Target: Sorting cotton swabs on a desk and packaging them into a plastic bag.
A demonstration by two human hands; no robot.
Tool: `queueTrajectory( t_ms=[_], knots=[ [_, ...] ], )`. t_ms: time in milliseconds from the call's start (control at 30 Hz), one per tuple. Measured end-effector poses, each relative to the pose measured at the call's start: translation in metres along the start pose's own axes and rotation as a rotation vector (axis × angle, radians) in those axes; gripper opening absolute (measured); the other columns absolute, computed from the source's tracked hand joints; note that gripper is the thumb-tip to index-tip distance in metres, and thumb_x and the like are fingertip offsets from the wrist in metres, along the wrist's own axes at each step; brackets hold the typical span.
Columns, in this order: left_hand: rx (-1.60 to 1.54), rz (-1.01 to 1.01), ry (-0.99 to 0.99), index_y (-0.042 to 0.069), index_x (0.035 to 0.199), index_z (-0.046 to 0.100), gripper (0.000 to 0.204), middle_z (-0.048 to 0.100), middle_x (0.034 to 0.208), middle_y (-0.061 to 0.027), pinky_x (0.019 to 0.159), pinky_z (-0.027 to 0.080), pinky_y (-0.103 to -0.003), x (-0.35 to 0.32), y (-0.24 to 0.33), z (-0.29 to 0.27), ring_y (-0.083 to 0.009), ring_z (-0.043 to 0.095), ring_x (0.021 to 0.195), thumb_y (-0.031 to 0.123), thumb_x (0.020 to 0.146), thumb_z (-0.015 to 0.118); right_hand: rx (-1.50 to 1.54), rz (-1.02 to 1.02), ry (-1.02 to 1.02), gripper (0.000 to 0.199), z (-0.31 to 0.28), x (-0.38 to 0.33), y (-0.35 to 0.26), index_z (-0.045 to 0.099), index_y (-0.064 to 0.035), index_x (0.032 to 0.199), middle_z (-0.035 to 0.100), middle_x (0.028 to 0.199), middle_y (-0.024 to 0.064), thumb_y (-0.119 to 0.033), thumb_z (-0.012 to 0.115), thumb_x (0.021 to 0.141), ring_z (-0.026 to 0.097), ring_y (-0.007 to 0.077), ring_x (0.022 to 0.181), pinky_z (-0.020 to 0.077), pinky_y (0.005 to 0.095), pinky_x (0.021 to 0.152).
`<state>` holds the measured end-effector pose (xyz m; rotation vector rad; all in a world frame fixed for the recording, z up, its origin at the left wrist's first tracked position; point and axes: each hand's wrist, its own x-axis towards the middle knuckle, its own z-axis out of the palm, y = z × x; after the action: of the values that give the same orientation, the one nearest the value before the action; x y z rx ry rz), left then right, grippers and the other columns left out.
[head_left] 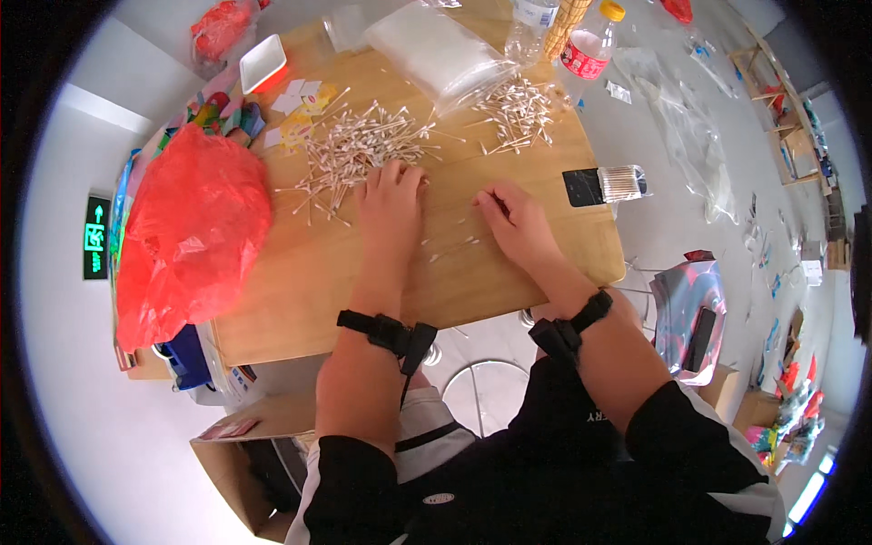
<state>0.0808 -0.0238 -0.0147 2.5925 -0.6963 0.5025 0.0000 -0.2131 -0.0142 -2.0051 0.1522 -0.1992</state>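
A large loose pile of cotton swabs (359, 150) lies on the wooden table, its sticks pointing every way. At the pile's near edge rests my left hand (392, 204), palm down, fingers bent a little apart over the swabs; their tips are partly hidden. To the right, my right hand (518, 222) is closed above bare wood, thumb and forefinger together. Whatever it may hold is too small or hidden to make out. A smaller heap of cotton swabs (518, 113) lies farther off at the right. Small white cotton bits (472, 241) are scattered between my hands.
A red plastic bag (195, 227) covers the table's left side. Behind the pile are yellow-and-white cards (300, 113), a white tray (263, 64) and clear plastic bags (436, 50). Bottles (586, 54) stand far right. A black-ended pack of swabs (604, 185) overhangs the right edge.
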Motion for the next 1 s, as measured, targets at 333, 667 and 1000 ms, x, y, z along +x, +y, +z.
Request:
queueTrajectory(
  t_ms=[333,667,1000],
  knots=[
    [-0.283,-0.075,-0.071,0.009,0.096,0.064,0.015,0.065,0.102,-0.0085,0.082,0.047,-0.046,-0.001,-0.006,0.014,-0.0338,0.06,0.096,0.013,0.084,0.072,0.015,-0.113,-0.023,0.014,-0.002,0.004,0.008,0.066,-0.0006,0.097,0.065,0.088,0.0133,-0.012,0.058,0.1,0.061,0.0239,0.08,0.0487,0.0341,0.073],
    [-0.163,0.032,0.099,0.008,0.097,0.073,0.015,0.071,0.1,-0.0063,0.087,0.05,-0.044,-0.006,-0.004,0.015,-0.0305,0.063,0.099,0.014,0.084,0.073,0.052,-0.12,-0.004,0.015,0.001,0.004,0.006,0.066,0.0001,0.097,0.064,0.085,0.0079,-0.012,0.058,0.101,0.055,0.0141,0.074,0.0454,0.0282,0.069],
    [-0.315,0.149,-0.206,0.009,0.096,0.071,0.016,0.072,0.093,-0.009,0.082,0.052,-0.042,-0.027,-0.001,-0.014,-0.0318,0.065,0.089,0.008,0.081,0.072,0.041,-0.068,0.026,0.012,0.0,0.003,0.01,0.067,-0.0004,0.099,0.066,0.085,0.007,-0.011,0.061,0.1,0.057,0.0123,0.073,0.0473,0.0275,0.068]
  ],
)
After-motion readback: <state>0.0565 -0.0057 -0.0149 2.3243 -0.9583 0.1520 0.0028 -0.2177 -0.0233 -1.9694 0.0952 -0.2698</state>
